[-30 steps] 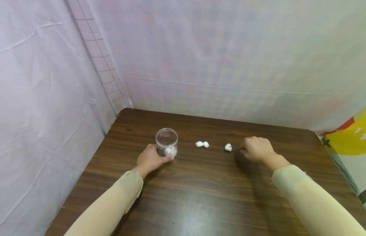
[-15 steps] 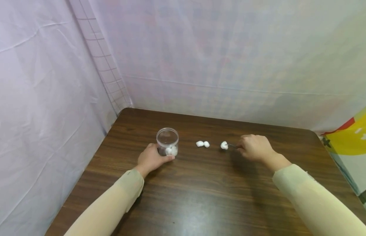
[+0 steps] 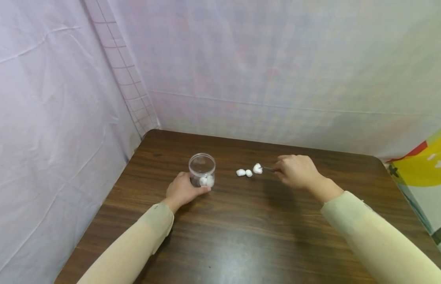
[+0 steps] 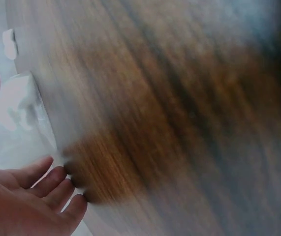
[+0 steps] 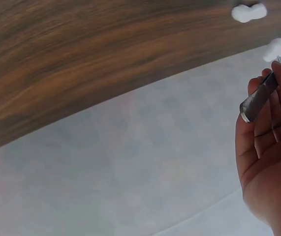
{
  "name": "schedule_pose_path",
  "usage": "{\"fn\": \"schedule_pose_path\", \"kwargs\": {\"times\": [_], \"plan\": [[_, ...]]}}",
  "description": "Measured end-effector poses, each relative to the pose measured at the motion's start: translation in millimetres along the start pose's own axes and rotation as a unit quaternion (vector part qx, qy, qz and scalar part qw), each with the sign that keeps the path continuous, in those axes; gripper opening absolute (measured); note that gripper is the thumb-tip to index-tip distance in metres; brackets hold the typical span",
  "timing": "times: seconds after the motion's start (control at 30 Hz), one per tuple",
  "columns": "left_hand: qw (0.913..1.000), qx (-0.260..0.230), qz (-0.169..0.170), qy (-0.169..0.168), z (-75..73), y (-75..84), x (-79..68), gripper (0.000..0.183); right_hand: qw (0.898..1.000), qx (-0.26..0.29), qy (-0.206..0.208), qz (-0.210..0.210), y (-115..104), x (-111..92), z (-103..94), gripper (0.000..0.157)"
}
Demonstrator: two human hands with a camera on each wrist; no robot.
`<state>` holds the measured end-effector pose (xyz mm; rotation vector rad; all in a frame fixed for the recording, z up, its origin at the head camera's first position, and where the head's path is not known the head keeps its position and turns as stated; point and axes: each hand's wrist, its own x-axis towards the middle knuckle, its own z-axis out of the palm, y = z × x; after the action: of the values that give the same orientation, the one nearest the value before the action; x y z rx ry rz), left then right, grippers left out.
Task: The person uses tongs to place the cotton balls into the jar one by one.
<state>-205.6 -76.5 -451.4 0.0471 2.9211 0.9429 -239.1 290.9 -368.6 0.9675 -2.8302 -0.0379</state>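
Observation:
My left hand (image 3: 183,190) grips a clear, lidless jar (image 3: 201,174) standing on the table, thumb across its near side. White cotton balls (image 3: 207,181) lie at the jar's bottom. In the left wrist view the jar (image 4: 19,108) shows pale and hazy beside the curled fingers (image 4: 56,179). My right hand (image 3: 296,170) pinches metal tweezers (image 3: 268,169) between thumb and fingers; their broad end (image 5: 258,101) faces the right wrist camera. A cotton ball (image 3: 257,169) is held in the tweezer tips, close over the table. Two more cotton balls (image 3: 244,173) lie side by side left of it.
Both hands work over a dark wood-grain table (image 3: 220,228). A white cloth (image 3: 270,79) hangs behind its far edge, another cloth (image 3: 57,130) along the left. Something yellow and red (image 3: 419,165) shows beyond the right edge.
The right hand has moved left with the tweezers, bringing the cotton ball up off its former place and near the two lying balls. The left hand and jar have stayed put.

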Motion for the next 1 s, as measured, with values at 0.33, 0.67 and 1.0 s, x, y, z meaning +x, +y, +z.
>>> {"fn": "schedule_pose_path", "kwargs": {"times": [0.33, 0.67, 1.0], "plan": [[0.9999, 0.017, 0.000, -0.001, -0.7, 0.1, 1.1, 0.084, 0.999, 0.008, 0.038, -0.025, -14, 12, -13.9, 0.005], [0.9999, 0.014, -0.004, -0.004, -0.6, -4.4, 3.0, 0.084, 0.996, 0.025, 0.068, -0.048, -41, 46, -39.7, 0.008], [0.9998, 0.016, -0.007, -0.006, -0.7, -2.2, 2.5, 0.084, 0.994, 0.015, 0.067, -0.084, -84, 89, -53.8, 0.012]]}}
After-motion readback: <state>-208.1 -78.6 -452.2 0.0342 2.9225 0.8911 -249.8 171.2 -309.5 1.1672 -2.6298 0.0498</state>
